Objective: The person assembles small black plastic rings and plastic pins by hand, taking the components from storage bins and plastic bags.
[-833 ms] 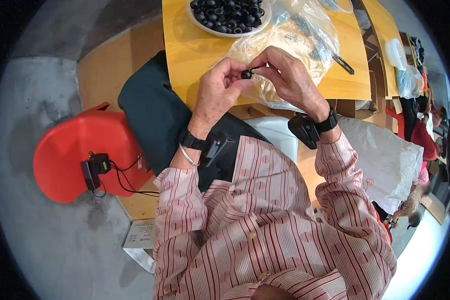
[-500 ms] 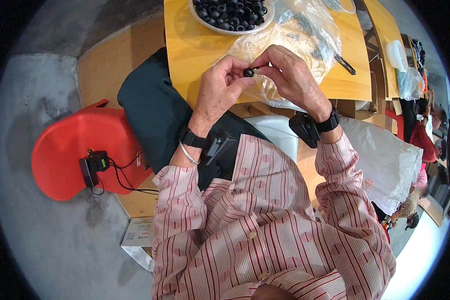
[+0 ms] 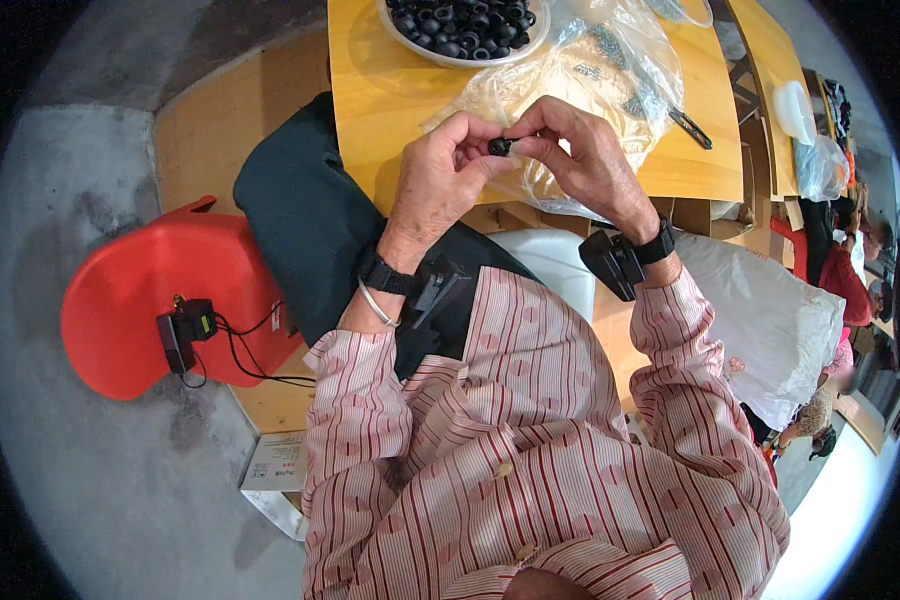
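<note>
Bag (image 3: 560,88) and bowl (image 3: 462,63) beyond black part (image 3: 499,147)

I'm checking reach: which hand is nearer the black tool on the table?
Right: the right hand is left of the black tool; the left hand is farther left.

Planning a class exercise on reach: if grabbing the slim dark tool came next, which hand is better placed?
Probably the right hand: the slim dark tool lies to its right, and the left hand is farther away. Both are at the small black piece.
</note>
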Motion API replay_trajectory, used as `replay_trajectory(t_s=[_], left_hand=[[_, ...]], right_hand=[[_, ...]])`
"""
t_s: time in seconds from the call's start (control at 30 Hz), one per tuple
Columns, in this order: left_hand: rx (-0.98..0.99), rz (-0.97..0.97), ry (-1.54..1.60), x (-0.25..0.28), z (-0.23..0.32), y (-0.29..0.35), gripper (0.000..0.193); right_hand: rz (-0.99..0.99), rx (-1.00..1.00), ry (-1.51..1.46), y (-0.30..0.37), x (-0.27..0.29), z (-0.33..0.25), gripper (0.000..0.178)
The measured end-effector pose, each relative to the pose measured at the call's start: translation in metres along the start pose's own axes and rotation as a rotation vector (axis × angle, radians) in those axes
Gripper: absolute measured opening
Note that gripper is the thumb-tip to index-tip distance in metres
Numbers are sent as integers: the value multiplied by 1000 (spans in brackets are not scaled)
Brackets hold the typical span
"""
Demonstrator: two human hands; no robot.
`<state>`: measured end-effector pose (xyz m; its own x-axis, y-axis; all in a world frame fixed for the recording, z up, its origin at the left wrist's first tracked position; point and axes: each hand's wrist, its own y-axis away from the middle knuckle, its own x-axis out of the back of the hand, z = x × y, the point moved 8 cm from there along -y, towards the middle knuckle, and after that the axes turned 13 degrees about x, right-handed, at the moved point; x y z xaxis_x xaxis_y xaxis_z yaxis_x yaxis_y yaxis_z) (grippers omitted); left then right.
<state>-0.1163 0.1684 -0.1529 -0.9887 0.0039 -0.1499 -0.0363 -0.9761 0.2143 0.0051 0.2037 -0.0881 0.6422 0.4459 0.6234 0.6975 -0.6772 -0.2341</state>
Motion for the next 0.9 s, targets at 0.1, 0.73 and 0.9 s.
replay_trajectory(t_s=[0.1, 0.73, 0.9], left_hand=[[-28, 7, -91, -5, 5, 1, 25], [-69, -100, -69, -31, 13, 2, 13], [-23, -160, 23, -32, 13, 3, 14]], right_hand=[[31, -94, -137, 8, -2, 11, 13], [206, -219, -602, 45, 2, 27, 11], [271, -166, -553, 49, 1, 25, 13]])
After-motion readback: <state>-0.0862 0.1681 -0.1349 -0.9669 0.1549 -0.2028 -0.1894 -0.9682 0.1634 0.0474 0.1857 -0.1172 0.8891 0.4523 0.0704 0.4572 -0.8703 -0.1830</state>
